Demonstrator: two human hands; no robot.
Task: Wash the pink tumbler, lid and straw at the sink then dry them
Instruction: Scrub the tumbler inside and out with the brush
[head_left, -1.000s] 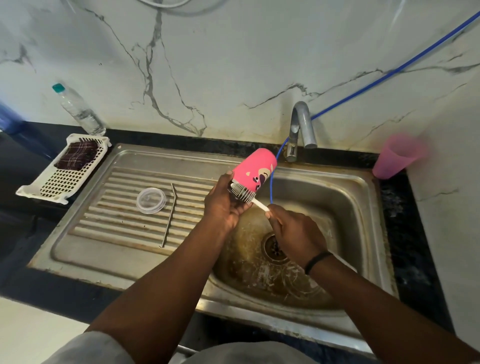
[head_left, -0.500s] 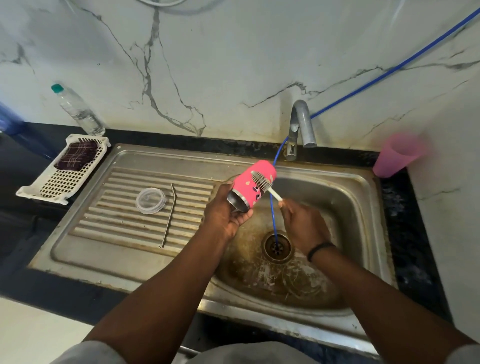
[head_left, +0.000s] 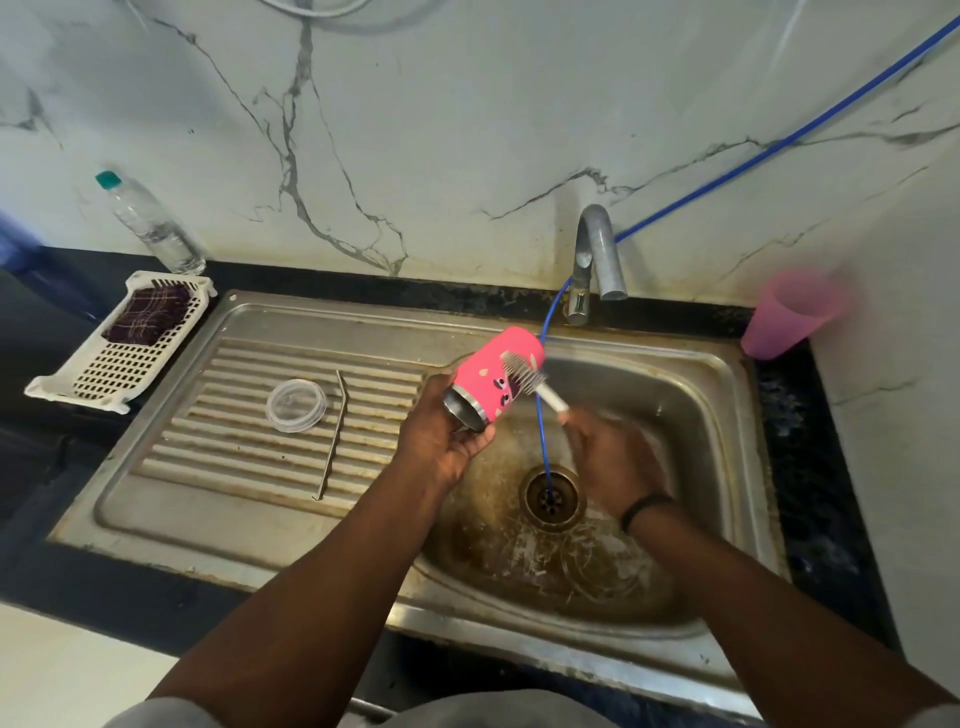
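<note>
Head view. The left hand holds the pink tumbler tilted above the sink, fingers curled round its steel rim end. The right hand, blurred, grips the white handle of a bottle brush whose bristles lie against the tumbler's side. On the drainboard to the left lie the clear lid and, just right of it, the metal straw. A pink cup stands on the counter at far right.

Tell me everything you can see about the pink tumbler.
The tumbler is pink with small dark and pale markings and a bare metal rim. It has no lid and lies tilted above the sink, its open end towards the person. The left hand grips that end. A white brush in the right hand rests against its side.
</note>
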